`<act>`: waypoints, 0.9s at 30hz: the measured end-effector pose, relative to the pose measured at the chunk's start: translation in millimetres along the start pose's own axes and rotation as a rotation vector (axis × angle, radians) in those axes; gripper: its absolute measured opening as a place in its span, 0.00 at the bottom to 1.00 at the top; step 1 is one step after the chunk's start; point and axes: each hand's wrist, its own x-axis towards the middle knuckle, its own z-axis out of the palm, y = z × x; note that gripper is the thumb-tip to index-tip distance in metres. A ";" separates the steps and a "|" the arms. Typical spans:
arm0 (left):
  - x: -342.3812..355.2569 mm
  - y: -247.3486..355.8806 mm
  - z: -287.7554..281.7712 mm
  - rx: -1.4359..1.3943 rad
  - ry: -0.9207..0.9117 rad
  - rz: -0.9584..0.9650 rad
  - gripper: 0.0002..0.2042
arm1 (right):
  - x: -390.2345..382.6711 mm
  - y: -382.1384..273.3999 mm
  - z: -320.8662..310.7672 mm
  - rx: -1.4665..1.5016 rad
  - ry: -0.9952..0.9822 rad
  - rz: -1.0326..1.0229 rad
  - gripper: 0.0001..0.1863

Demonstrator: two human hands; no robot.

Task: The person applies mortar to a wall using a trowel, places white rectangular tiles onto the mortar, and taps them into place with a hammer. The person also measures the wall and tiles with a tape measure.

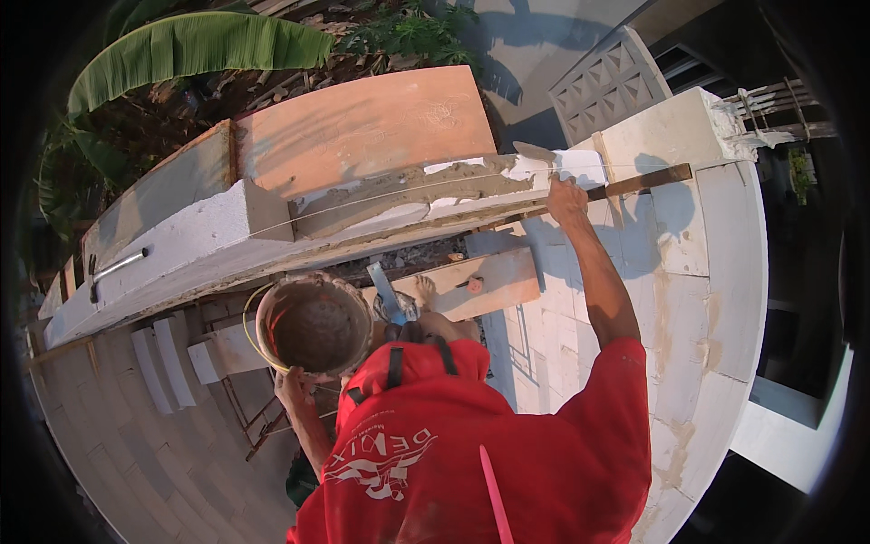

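Fingers of the right hand [566, 199] are wrapped around the handle of a trowel [535, 152], whose flat grey blade points away from the person and a little to the left, its tip over the fresh mortar [408, 189]; the long axis of the tool runs from the fist up toward the far side of the wall, and the handle itself is hidden in the grip; the blade sits just above the right end of the mortar bed. The left hand [294, 388] is closed on the lower rim of a round bucket [313, 325], held up near the chest, its mouth open upward with grey mortar inside and a yellow wire handle at its left side. The mortar lies in a long strip along the top of the white block wall [181, 240], running left to right; a thin string [362, 201] stretches along the same line. Just right of the fist a wooden stick [639, 181] lies across the white column [689, 208]. Below the wall, a plank [480, 283] carries a bare foot [424, 290]. Banana leaves [195, 45] hang beyond the wall.
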 end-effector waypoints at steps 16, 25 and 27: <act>-5.3 8.1 -18.1 -0.067 0.102 0.104 0.11 | -190.4 -103.6 -17.4 0.663 -0.166 -0.565 0.22; -0.3 38.2 -20.1 0.025 -0.081 0.204 0.12 | -218.2 -375.3 21.8 0.099 -0.298 -1.339 0.12; -1.9 45.1 -16.0 0.000 -0.125 0.193 0.14 | -222.2 -387.0 24.4 0.046 -0.409 -1.349 0.10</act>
